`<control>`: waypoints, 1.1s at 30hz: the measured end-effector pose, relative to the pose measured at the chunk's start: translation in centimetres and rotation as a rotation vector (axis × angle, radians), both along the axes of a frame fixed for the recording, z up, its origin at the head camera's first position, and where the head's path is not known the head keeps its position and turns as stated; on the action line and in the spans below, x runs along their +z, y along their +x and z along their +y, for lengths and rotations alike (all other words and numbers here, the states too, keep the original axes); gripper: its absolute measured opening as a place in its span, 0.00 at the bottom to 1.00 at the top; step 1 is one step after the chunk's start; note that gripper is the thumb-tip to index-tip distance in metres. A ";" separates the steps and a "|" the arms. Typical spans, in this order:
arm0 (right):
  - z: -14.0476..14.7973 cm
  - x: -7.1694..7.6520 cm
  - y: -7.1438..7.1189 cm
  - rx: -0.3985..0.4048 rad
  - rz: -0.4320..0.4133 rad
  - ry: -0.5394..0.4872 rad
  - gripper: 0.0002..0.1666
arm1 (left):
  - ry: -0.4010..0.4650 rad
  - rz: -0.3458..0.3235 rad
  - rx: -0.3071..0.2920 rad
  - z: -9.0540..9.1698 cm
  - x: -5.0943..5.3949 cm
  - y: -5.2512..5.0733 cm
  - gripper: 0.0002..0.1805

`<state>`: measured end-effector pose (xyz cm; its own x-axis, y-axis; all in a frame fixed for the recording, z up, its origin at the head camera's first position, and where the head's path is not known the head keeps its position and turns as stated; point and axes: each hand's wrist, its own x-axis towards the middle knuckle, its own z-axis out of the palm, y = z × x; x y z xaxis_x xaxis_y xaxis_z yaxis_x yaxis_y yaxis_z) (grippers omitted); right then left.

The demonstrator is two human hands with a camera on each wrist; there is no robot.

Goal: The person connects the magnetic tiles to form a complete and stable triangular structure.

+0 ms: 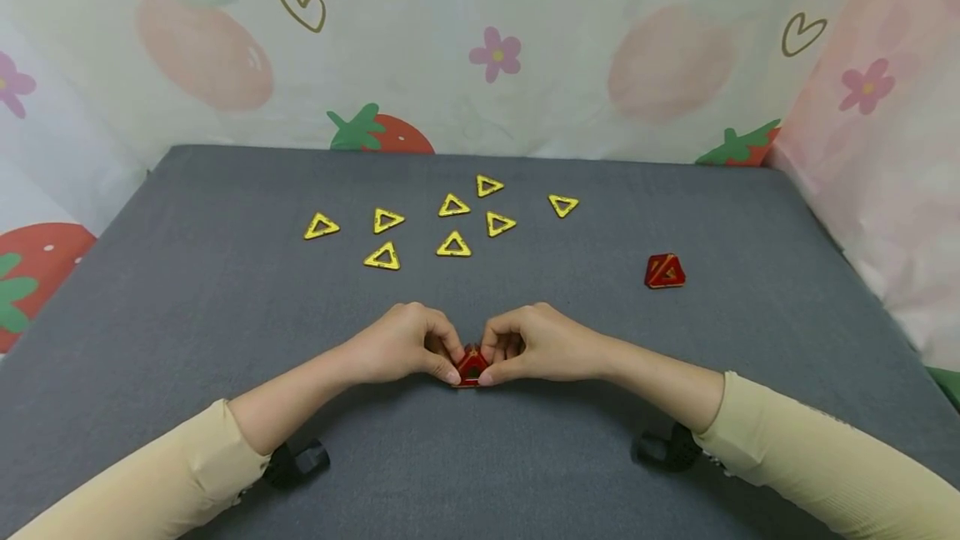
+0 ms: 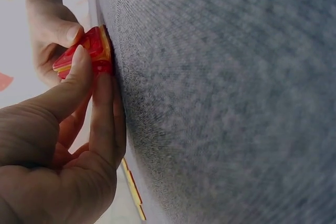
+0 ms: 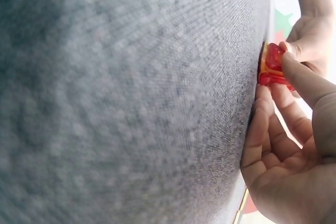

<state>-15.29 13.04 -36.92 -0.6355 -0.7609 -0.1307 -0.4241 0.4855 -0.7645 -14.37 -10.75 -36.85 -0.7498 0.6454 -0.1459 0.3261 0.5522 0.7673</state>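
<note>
A small red pyramid-like piece with yellow edges point(image 1: 472, 367) stands on the grey cloth between the two hands, in the middle of the head view. From its left side my left hand point(image 1: 408, 346) pinches it, the thumb lying on a red face in the left wrist view. My right hand point(image 1: 546, 346) pinches the same red piece point(image 3: 274, 59) from the right. Fingers of both hands reach its lower edge close to the cloth. The hands partly cover its sides, and its far side is hidden.
Several flat yellow triangle frames, one of them the yellow triangle point(image 1: 453, 250), lie scattered beyond the hands. A second red piece with yellow edges point(image 1: 665, 272) sits to the right on the grey cloth point(image 1: 480, 473). A printed fabric backdrop point(image 1: 555, 90) stands behind the table.
</note>
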 end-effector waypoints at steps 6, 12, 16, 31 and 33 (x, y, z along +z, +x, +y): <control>0.0 0.1 0.0 -0.025 0.013 0.013 0.09 | 0.009 -0.018 0.011 0.2 0.2 0.1 0.07; 0.1 0.5 0.0 -0.111 -0.073 0.013 0.11 | 0.026 -0.032 0.027 0.3 0.3 0.2 0.07; 0.2 0.7 -0.2 -0.187 -0.127 -0.010 0.10 | 0.036 -0.033 0.070 0.7 0.3 0.0 0.08; 2.8 1.6 -2.3 -0.358 -0.069 -0.014 0.12 | 0.058 0.042 0.261 4.3 0.4 -2.2 0.08; 3.3 1.6 -2.7 -0.386 -0.057 -0.008 0.12 | 0.061 0.053 0.284 5.1 0.3 -2.8 0.08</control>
